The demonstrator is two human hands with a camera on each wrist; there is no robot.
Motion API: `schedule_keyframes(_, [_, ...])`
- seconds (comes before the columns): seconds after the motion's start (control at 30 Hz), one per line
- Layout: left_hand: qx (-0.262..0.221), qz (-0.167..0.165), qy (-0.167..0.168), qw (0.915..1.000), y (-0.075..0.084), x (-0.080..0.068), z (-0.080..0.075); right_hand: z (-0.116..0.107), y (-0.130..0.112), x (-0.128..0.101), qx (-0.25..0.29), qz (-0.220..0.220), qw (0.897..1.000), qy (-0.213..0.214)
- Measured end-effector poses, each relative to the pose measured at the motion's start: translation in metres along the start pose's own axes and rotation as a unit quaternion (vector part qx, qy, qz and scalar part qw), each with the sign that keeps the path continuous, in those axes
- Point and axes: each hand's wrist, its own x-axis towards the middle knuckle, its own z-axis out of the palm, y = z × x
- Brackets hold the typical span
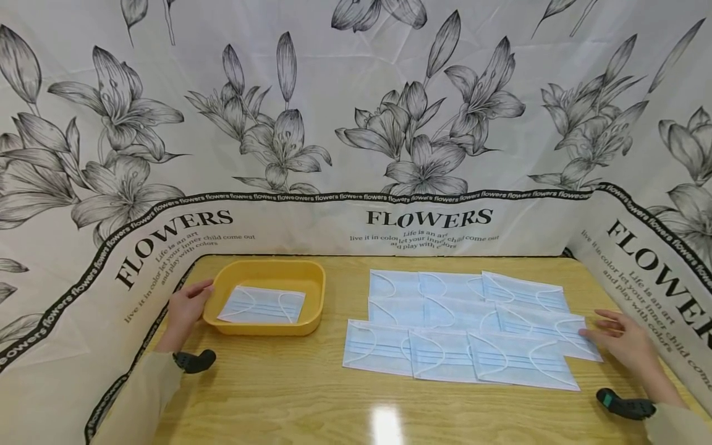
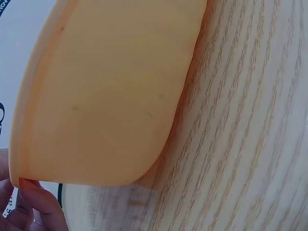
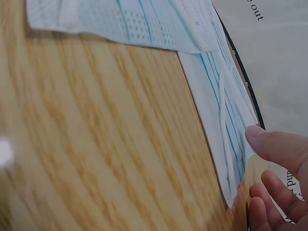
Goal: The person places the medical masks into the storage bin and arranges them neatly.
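Wood-grain table [image 1: 261,383], light yellow-brown, bright glare spot [image 1: 386,426] at the near edge. White cloth [image 1: 328,93] walls it in on the far, left and right sides: grey line-drawn lilies above, black "flowers" band [image 1: 345,197] lower down, big "FLOWERS" lettering [image 1: 429,217] beneath. Yellow basin [image 1: 267,329] sits at far left of the table, one blue-white mask [image 1: 261,305] visible flat inside. Left hand [image 1: 190,303] pinches the basin's left rim. Right of centre, loose masks [image 1: 445,355] lie in three overlapping rows, ear loops up. Right hand [image 1: 625,340] is at the right end, fingers apart, thumb touching the edge of the middle row's rightmost mask [image 1: 567,327]. Pale sleeves [image 1: 139,395], dark device [image 1: 194,361] at the left wrist, another [image 1: 623,405] at the right.
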Motion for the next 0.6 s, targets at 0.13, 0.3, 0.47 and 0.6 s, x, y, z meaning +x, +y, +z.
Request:
schedule_keyframes(0.13, [-0.005,-0.003,-0.007,1.0,0.0015,0.0,-0.0002,0.0008,0.0028,0.0037,-0.004,0.006,1.0,-0.009])
schedule_keyframes(0.3, [-0.011,0.0,-0.009,0.9999,0.0015,-0.0013,-0.0003,-0.0004,0.0036,0.0068,-0.015,-0.012,0.999,-0.028])
schedule_keyframes(0.47, [-0.022,-0.002,0.008,0.9997,0.0004,-0.0005,0.0008,-0.0001,0.0021,0.0071,-0.012,-0.031,0.999,-0.036])
schedule_keyframes(0.6, [-0.02,-0.002,0.008,0.9998,-0.0003,-0.0005,0.001,0.0013,0.0019,0.0061,-0.014,-0.035,0.999,-0.036])
